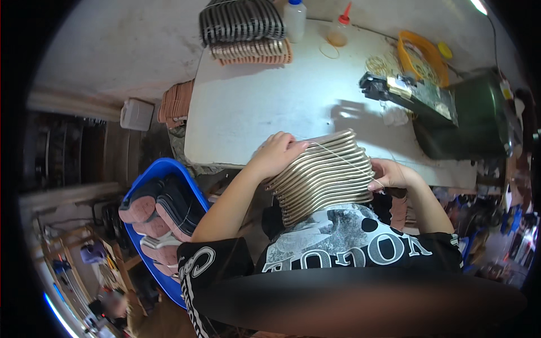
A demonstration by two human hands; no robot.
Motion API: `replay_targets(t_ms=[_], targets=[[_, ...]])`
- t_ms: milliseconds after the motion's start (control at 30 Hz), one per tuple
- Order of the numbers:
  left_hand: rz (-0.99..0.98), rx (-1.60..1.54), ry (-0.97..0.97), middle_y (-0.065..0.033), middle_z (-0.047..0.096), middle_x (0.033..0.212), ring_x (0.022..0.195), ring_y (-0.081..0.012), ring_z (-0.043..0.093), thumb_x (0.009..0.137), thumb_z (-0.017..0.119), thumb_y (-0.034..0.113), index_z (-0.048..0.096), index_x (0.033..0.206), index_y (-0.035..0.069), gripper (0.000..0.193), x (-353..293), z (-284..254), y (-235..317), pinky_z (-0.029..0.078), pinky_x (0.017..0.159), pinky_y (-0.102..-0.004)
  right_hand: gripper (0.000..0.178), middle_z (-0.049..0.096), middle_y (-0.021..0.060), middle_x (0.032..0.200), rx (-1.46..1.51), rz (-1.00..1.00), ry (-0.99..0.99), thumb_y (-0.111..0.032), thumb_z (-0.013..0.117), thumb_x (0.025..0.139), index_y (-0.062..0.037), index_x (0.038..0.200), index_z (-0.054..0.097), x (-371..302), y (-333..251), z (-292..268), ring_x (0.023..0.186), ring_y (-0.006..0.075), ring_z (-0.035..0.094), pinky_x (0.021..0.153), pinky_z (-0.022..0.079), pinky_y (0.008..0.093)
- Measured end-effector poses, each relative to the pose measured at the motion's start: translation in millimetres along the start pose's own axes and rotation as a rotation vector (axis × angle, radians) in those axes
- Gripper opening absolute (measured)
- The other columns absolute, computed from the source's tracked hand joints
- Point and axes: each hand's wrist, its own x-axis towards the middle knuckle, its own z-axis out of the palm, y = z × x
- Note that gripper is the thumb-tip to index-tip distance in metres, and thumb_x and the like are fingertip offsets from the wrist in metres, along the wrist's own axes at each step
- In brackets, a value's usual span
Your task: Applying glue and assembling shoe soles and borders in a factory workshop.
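A stack of curved, gold-coloured strips, which look like shoe insoles seen edge-on, lies against my lap at the front edge of the white table. My left hand grips its far left corner, fingers curled over the end and thumb along the top. A thin pale rubber band runs slantwise across the stack from near my left thumb toward the right. Beside the stack's right end, my right hand is closed, pinching the band between thumb and fingers. Some of its fingertips are hidden.
On the white table stand black and gold stacks, a white bottle, a red-tipped glue bottle and an orange basket. A dark green machine occupies the right. A blue tub of pink-bottomed pieces sits left.
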Motion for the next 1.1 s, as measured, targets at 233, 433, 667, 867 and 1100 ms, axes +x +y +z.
replay_targets(t_ms=[233,433,667,867,1100], targets=[[0.008,-0.14,0.097,-0.0181,0.056,0.113,0.109,-0.0312,0.051,0.09,0.052,0.047,0.057,0.113,0.0,0.053,-26.0,2.0,-13.2,0.039,0.097,-0.0381,0.064,0.069,0.0127,0.089,-0.222,-0.042,0.183,-0.036,0.083,0.07,0.0069,0.109,0.059,-1.3,16.1,16.7,0.083,0.0161,0.065,0.079,0.051,0.0299],[-0.011,-0.246,0.066,-0.0177,0.055,0.111,0.109,-0.0297,0.051,0.09,0.056,0.044,0.056,0.111,-0.002,0.051,-25.7,3.4,-18.0,0.039,0.096,-0.037,0.069,0.068,0.012,0.1,-0.235,0.076,-0.035,-0.046,0.077,0.075,0.0035,0.119,0.058,2.7,41.7,30.9,0.094,0.0195,0.064,0.087,0.048,0.029],[-0.06,-0.471,0.128,-0.0174,0.053,0.115,0.112,-0.0247,0.05,0.084,0.065,0.039,0.055,0.116,-0.005,0.055,-29.9,4.3,-42.7,0.039,0.098,-0.0355,0.042,0.063,-0.0022,0.09,0.435,-0.007,0.024,-0.026,0.08,0.075,-0.0039,0.106,0.061,9.1,35.2,52.8,0.065,0.0025,0.05,0.054,0.039,0.0189],[-0.187,-0.886,0.147,-0.0099,0.059,0.106,0.101,-0.0167,0.055,0.089,0.065,0.031,0.05,0.124,-0.004,0.052,-34.1,-15.1,-33.2,0.043,0.091,-0.0291,0.03,0.055,-0.0044,0.077,0.72,-0.258,0.306,-0.016,0.074,0.077,-0.0056,0.101,0.059,41.2,-23.1,64.2,0.06,0.0015,0.043,0.052,0.034,0.0187],[0.149,-0.135,0.691,-0.0179,0.04,0.131,0.122,-0.0355,0.039,0.083,0.064,0.021,0.05,0.127,0.009,0.048,-19.3,-21.7,-28.9,0.032,0.104,-0.0432,0.05,0.048,-0.0011,0.075,0.991,-0.584,0.632,-0.007,0.061,0.082,-0.0022,0.128,0.042,120.8,-66.3,46.5,0.063,0.007,0.045,0.053,0.036,0.0201]])
